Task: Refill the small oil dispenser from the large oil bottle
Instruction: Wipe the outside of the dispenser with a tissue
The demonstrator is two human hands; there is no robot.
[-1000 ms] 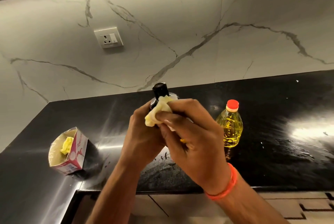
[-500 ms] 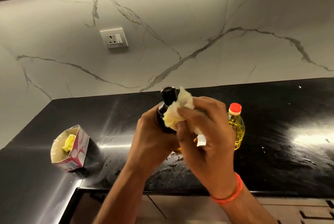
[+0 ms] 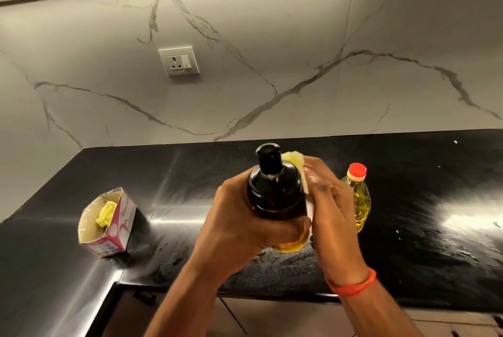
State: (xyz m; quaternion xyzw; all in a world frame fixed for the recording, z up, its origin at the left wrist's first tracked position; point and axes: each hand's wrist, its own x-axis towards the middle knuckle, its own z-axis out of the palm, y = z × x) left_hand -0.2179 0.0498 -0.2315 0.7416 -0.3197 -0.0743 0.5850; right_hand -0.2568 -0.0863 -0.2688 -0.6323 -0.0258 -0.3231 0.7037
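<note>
The left hand point(image 3: 245, 217) holds the capped oil dispenser point(image 3: 276, 192) aloft, fingers wrapped around its body; the right hand point(image 3: 330, 200), fingers closed on a tissue point(image 3: 295, 163), has shifted from the neck to the far side — likely final wiping. The large oil bottle point(image 3: 359, 197) stands capped behind.

Black-capped dispenser point(image 3: 276, 189) held upright — red-capped oil bottle point(image 3: 358, 199) standing right.

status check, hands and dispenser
Left hand grips dispenser, off counter. Right hand presses tissue on its side. Oil bottle capped, behind.
</note>
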